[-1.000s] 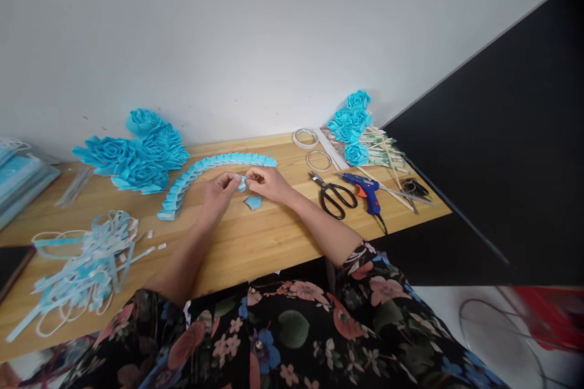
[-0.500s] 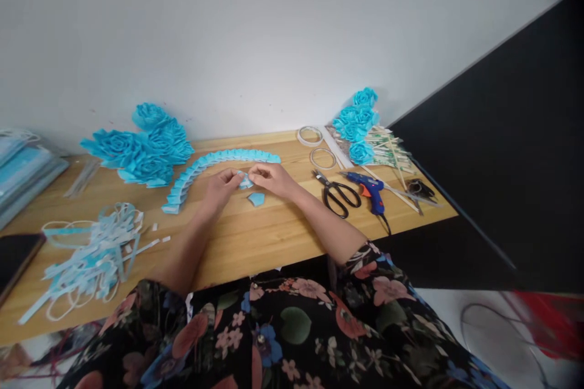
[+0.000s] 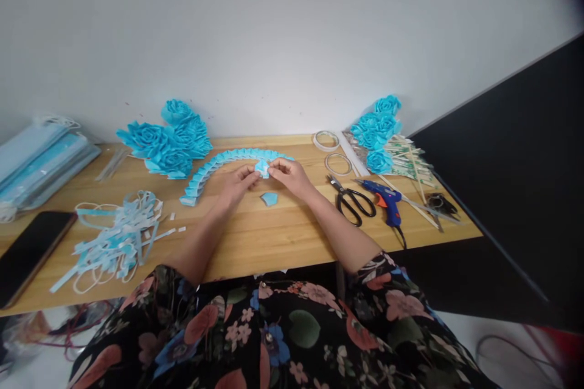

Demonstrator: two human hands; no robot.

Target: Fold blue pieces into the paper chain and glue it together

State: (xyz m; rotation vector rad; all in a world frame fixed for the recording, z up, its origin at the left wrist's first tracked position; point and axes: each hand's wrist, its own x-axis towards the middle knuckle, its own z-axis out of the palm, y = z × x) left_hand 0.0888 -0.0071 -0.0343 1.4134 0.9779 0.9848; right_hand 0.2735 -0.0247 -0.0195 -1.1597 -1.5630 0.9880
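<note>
My left hand (image 3: 238, 182) and my right hand (image 3: 288, 174) meet over the wooden table (image 3: 255, 237), and both pinch a small light-blue folded piece (image 3: 261, 167) between their fingertips. A second small blue piece (image 3: 269, 199) lies on the table just below the hands. Behind them curves a long row of overlapping blue folded pieces (image 3: 219, 165). The fingers of both hands are closed on the small piece.
Blue paper roses (image 3: 166, 143) lie at the back left and more roses on sticks (image 3: 381, 134) at the back right. Black scissors (image 3: 352, 199), a blue glue gun (image 3: 387, 199) and tape rolls (image 3: 337, 163) sit right of the hands. Cut strips (image 3: 116, 234), a phone (image 3: 30, 252) and stacked masks (image 3: 36, 155) are left.
The view has shifted, so everything sits further right in the picture and the phone shows. My hands still work the small blue piece, now raised slightly toward the curved row.
</note>
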